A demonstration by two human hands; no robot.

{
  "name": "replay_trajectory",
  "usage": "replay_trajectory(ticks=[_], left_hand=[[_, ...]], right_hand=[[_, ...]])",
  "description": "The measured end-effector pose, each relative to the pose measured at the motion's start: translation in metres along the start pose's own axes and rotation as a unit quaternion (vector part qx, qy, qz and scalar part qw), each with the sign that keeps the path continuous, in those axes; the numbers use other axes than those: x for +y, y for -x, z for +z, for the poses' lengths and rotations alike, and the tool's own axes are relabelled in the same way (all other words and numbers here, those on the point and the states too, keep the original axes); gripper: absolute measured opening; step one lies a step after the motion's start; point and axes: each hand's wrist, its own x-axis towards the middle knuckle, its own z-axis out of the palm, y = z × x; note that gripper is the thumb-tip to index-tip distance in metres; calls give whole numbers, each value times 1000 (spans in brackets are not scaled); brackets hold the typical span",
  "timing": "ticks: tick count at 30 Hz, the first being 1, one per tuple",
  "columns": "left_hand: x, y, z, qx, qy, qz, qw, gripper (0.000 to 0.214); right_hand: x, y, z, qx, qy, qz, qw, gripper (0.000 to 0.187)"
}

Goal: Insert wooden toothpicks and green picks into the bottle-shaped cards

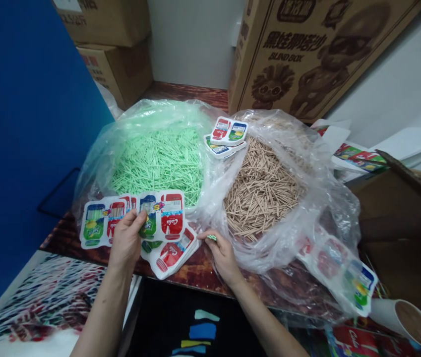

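My left hand (126,243) is closed, thumb on top, on a printed card (173,216) with a green and a red soda-jar picture. Under and beside it lie a filled card (94,223) with green and brown sticks in its windows and a stack of cards (175,255). My right hand (225,258) pinches a small bundle of green sticks (212,237), ends showing, just right of that stack. Beyond my hands, loose green sticks (158,161) fill one clear plastic bag, and brown sticks (260,191) fill another.
More cards (228,131) rest between the two bags. At right, a card strip (359,287) lies near a paper cup (389,315) and an open cardboard box (396,223). A large printed carton (307,54) and stacked boxes (124,64) stand behind. A blue panel (28,124) borders the left.
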Motion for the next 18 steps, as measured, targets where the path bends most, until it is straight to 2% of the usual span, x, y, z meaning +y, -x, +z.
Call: replay_trajectory(ticks=[2, 5, 11, 15, 18], left_hand=[[-3, 3, -3, -2, -49, 24, 999, 27], [-4, 12, -7, -41, -143, 25, 989, 25], [5, 23, -8, -121, -298, 71, 944, 24], [1, 18, -8, -108, -377, 104, 914, 21], [-5, 13, -6, -88, -407, 110, 902, 20]], right_hand=[[0, 0, 0, 1, 2, 0, 1000, 20], [0, 0, 0, -2, 0, 3, 1000, 20], [1, 0, -1, -1, -5, 5, 1000, 17], [2, 0, -1, -1, 2, 5, 1000, 19], [-1, 0, -1, -4, 5, -1, 1000, 22]])
